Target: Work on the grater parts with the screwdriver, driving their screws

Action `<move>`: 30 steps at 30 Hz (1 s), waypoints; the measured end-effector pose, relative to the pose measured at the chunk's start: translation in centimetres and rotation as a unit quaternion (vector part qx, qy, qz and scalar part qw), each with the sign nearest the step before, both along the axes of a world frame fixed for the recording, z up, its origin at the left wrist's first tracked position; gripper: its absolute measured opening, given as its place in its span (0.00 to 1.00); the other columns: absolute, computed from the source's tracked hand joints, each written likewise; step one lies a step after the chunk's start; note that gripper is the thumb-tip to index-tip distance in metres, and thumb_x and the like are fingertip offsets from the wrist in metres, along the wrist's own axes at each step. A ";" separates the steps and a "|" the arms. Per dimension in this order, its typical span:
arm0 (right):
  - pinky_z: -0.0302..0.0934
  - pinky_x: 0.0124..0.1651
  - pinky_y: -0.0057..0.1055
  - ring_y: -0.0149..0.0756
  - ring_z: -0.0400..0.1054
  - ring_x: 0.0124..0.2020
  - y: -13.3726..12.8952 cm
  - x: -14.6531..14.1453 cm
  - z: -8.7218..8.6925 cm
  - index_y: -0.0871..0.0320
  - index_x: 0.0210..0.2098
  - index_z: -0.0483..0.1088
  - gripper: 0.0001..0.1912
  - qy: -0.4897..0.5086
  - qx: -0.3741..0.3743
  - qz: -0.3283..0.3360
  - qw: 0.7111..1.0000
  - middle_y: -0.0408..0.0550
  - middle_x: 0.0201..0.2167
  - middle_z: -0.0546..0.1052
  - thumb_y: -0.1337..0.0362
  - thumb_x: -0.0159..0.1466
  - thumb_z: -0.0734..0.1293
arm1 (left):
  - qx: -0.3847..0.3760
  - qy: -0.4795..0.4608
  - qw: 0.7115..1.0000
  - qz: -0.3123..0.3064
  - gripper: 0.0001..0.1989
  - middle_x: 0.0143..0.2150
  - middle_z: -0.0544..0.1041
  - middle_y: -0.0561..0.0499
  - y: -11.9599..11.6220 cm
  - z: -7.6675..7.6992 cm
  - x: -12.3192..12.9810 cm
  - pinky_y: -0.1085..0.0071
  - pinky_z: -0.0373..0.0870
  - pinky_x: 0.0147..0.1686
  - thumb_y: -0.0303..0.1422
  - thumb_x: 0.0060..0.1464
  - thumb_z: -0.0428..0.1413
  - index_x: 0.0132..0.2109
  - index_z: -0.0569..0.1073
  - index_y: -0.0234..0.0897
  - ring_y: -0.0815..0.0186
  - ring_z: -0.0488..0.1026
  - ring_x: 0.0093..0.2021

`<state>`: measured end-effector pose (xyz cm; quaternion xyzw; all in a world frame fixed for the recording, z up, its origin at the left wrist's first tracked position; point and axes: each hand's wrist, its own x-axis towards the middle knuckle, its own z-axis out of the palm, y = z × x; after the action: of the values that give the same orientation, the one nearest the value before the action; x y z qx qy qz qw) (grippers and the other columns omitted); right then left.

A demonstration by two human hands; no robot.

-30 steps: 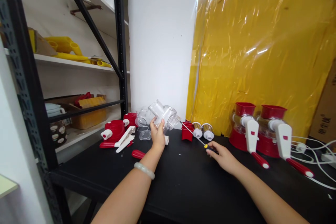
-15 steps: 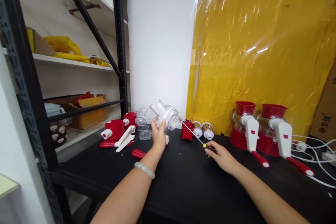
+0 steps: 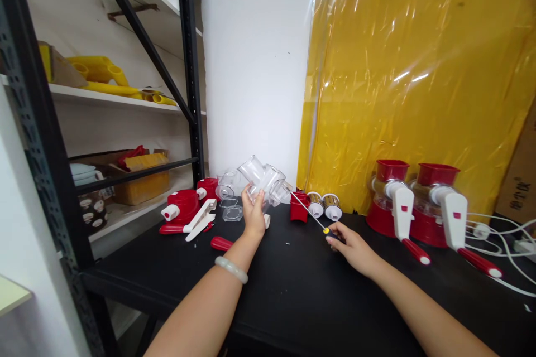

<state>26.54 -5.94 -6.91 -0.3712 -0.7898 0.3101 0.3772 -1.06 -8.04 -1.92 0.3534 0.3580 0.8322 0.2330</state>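
1. While yellow tubes [image 3: 100, 71] lie on a shelf [image 3: 125, 101] at the left of the frame, a red base [image 3: 183, 205] sits on the black bench [image 3: 288, 301] below and to their right, just beside a white crank [image 3: 201, 217] with a red handle.
2. Clear plastic parts [image 3: 233, 213] rest near the left hand, at the centre-left of the frame.
3. A person's left hand [image 3: 254, 216], a pale bangle [image 3: 231, 269] around the wrist, grips a clear plastic housing [image 3: 263, 181], held tilted above the bench near the centre of the frame.
4. A screwdriver [image 3: 307, 212] slants from the housing's right end down to the right hand [image 3: 349, 245], whose fingers close around its dark-and-yellow handle; whether the tip touches plastic cannot be told.
5. Behind the screwdriver, a red part [image 3: 298, 209] stands beside two metal-and-white drums [image 3: 324, 206].
6. Two assembled red-and-white grinders [image 3: 382, 215] [image 3: 429, 220] stand side by side at the right of the frame, before a yellow sheet [image 3: 419, 67], their red-handled cranks angled downward.
7. White cords [image 3: 505, 254] tangle at the far right.
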 end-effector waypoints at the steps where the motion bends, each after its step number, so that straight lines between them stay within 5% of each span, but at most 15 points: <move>1: 0.65 0.40 0.35 0.37 0.69 0.33 0.0 0.0 0.0 0.54 0.37 0.67 0.13 0.004 -0.007 0.010 1.000 0.44 0.31 0.73 0.51 0.62 0.65 | 0.001 -0.004 1.000 -0.003 0.31 0.47 0.75 0.45 0.0 0.0 0.0 0.71 0.71 0.37 0.47 0.49 0.62 0.57 0.66 0.41 0.64 0.75 0.41; 9: 0.66 0.46 0.37 0.39 0.73 0.35 -0.5 -0.4 0.6 0.55 0.39 0.68 0.19 0.001 -0.034 0.048 0.998 0.47 0.32 0.76 0.45 0.65 0.61 | 0.004 -0.008 1.000 -0.016 0.32 0.44 0.76 0.46 0.0 -0.1 0.0 0.71 0.70 0.37 0.47 0.50 0.61 0.59 0.65 0.40 0.67 0.74 0.35; 19: 0.64 0.49 0.38 0.41 0.72 0.40 -0.7 -0.5 0.6 0.55 0.40 0.70 0.18 -0.013 0.006 0.002 1.000 0.47 0.35 0.77 0.46 0.62 0.65 | 0.014 0.003 1.000 -0.011 0.33 0.45 0.75 0.46 -0.2 -0.1 0.0 0.71 0.70 0.37 0.48 0.49 0.62 0.59 0.65 0.41 0.67 0.74 0.37; 23: 0.63 0.54 0.40 0.44 0.72 0.46 -0.7 -0.2 1.0 0.55 0.47 0.72 0.23 -0.014 0.000 -0.009 1.000 0.51 0.43 0.78 0.45 0.62 0.64 | 0.017 0.003 1.000 -0.012 0.33 0.47 0.75 0.45 0.0 -0.2 -0.1 0.71 0.70 0.37 0.48 0.50 0.61 0.59 0.65 0.40 0.65 0.74 0.40; 30: 0.55 0.62 0.52 0.55 0.64 0.57 -1.0 2.2 2.5 0.47 0.59 0.70 0.31 -0.187 -0.001 -0.042 0.981 0.52 0.52 0.76 0.42 0.60 0.66 | 0.008 0.007 1.000 -0.003 0.31 0.50 0.74 0.44 -0.1 -0.2 0.0 0.72 0.70 0.36 0.46 0.49 0.62 0.58 0.66 0.41 0.65 0.75 0.41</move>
<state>28.71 -6.94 -4.45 -0.4559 -0.8296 0.2204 0.2351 -1.11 -8.11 -2.08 0.3625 0.3521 0.8316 0.2304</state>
